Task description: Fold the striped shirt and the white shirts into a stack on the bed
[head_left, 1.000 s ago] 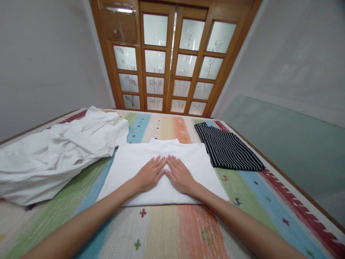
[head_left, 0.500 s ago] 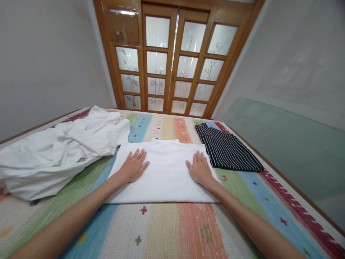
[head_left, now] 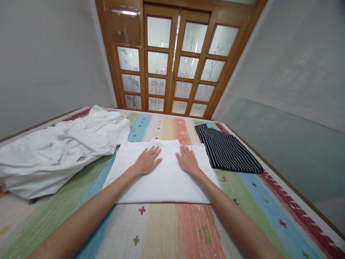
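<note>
A white folded shirt lies flat in front of me, its collar edge at the far side. My left hand rests palm down on its left half, fingers stretched out. On the right half lies my right hand, also flat with the fingers extended. Both hands touch the cloth near its far edge and grip nothing. The undersides of the shirt's folds are hidden.
A crumpled white garment lies at the left. To the right is a folded black-and-white striped garment. Everything lies on a colourful striped cover. Wooden glazed doors stand beyond, with walls on both sides.
Both hands have slid inward over the white shirt, the left to the right and the right to the left, and now lie closer together. The other garments have not moved.
</note>
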Demonstrator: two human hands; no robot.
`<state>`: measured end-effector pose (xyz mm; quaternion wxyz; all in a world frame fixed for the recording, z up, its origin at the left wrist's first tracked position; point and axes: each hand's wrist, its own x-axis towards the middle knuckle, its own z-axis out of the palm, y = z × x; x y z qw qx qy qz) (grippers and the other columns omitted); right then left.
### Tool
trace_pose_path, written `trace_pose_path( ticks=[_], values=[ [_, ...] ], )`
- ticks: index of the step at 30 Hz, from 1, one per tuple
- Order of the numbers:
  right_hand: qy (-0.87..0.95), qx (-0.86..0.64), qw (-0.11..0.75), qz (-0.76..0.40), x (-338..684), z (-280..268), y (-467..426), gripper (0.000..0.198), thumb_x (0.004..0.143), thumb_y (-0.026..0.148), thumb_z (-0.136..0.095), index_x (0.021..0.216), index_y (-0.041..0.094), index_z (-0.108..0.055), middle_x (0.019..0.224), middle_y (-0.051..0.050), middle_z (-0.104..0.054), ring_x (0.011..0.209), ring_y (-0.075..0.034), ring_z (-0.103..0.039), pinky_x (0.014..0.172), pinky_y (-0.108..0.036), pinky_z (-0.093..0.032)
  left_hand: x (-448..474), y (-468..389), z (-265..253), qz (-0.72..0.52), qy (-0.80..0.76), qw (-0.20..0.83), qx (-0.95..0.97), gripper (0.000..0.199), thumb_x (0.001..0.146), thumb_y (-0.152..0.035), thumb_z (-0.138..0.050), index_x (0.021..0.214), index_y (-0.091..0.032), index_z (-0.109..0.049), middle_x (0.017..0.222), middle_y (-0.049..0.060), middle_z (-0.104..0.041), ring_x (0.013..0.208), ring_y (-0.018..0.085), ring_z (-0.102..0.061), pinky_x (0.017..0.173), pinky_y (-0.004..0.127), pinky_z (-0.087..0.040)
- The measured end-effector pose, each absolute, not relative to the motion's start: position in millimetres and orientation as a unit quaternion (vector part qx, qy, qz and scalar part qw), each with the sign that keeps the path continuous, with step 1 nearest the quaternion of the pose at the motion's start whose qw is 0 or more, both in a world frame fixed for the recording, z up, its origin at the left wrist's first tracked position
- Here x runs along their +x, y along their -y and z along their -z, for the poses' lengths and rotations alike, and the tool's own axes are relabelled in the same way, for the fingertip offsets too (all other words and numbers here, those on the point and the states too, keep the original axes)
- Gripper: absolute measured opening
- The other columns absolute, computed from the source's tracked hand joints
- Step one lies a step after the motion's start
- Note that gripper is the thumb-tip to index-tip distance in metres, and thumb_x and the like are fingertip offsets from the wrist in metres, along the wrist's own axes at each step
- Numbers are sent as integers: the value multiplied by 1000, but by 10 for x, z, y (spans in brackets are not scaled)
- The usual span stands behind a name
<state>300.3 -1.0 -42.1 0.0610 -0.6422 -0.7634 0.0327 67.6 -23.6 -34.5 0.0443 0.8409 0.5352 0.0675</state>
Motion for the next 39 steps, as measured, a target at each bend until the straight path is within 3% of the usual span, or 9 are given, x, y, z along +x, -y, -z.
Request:
trace_pose_path(
  ticks=[15, 19, 23, 26, 30, 39],
  values=[
    [729, -680, 69, -31, 3193, 430, -155, 68, 99, 43, -19, 151, -1, -25, 159, -19, -20, 148, -29, -16, 118, -48, -11, 612, -44, 333, -76, -554, 48, 827, 60, 98, -49, -24, 150, -21, -33, 158, 8, -30, 148, 27, -20, 118, 51, -17],
    [732, -672, 108, -3, 3169, 418, -254, 63, 98, 35, -25, 149, -3, -30, 158, -23, -23, 148, -32, -14, 118, -51, -9, 767, -137, 314, -82, -573, 16, 815, 60, 96, -42, -31, 147, -11, -37, 159, 15, -26, 147, 30, -21, 117, 51, -22],
    [816, -556, 160, -1, 3046, 427, -319, 61, 99, 31, -22, 151, 0, -28, 158, -17, -25, 149, -24, -16, 120, -42, -14, 923, -231, 348, -110, -554, 11, 825, 58, 97, -37, -27, 146, -7, -36, 157, 19, -29, 147, 29, -22, 117, 49, -22],
    [861, -492, 125, -33, 2974, 438, -344, 60, 101, 36, -19, 150, 4, -33, 158, -14, -29, 148, -21, -20, 120, -39, -16, 939, -292, 392, -101, -543, 34, 833, 61, 98, -42, -23, 148, -8, -33, 157, 17, -29, 148, 27, -21, 119, 47, -18],
    [838, -536, 87, -53, 2946, 430, -367, 65, 101, 44, -20, 151, 3, -29, 159, -15, -22, 149, -22, -17, 120, -40, -14, 885, -355, 420, -101, -566, 43, 817, 69, 97, -52, -21, 151, -9, -29, 159, 16, -25, 148, 26, -18, 119, 46, -17],
    [783, -612, 92, -63, 2884, 413, -411, 69, 99, 48, -20, 152, 4, -25, 160, -16, -22, 149, -25, -16, 119, -43, -14, 840, -482, 431, -92, -584, 51, 805, 87, 89, -71, -23, 153, -13, -24, 159, 17, -22, 148, 30, -18, 119, 51, -12]
  ],
)
